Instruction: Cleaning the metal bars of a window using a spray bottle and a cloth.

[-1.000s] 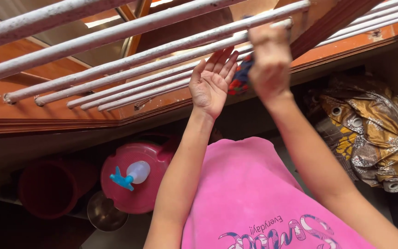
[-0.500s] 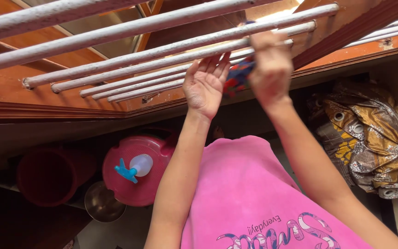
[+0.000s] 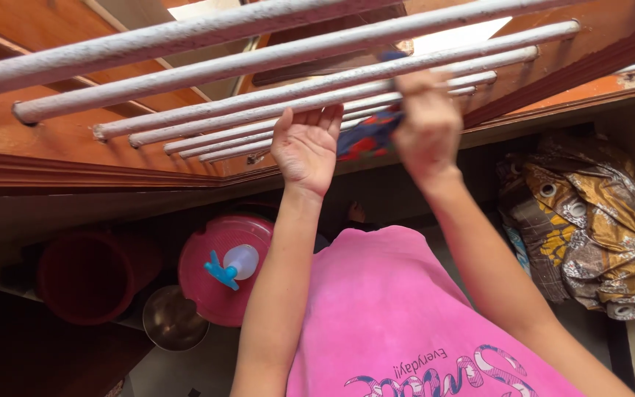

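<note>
- The right hand [image 3: 428, 129] is raised to the bars [image 3: 295, 88], fingers curled round a blue and red cloth [image 3: 365, 140] and over one of the bars.
- The left hand [image 3: 304, 147] is up beside it, palm open and showing, fingers spread and reaching to the bars; it holds nothing, and its fingertips are just left of the cloth.
- The cloth is bunched between the two hands, hanging under the bars, its bulk running from the right hand's grip down and left toward the left palm. Whether it touches the left hand, I cannot tell.
- The bars are pale, chipped rods lying side by side, running long from lower left to upper right, set into an orange wooden frame [image 3: 75, 169].
- Below the arms is a pink shirt [image 3: 398, 309].
- On the floor to the left stand a dark red bucket [image 3: 90, 276], a pink lid [image 3: 222, 257] with a spray bottle [image 3: 235, 265] on it, and a metal bowl [image 3: 174, 320].
- To the right lies a heap of brown and yellow fabric [image 3: 589, 228].
</note>
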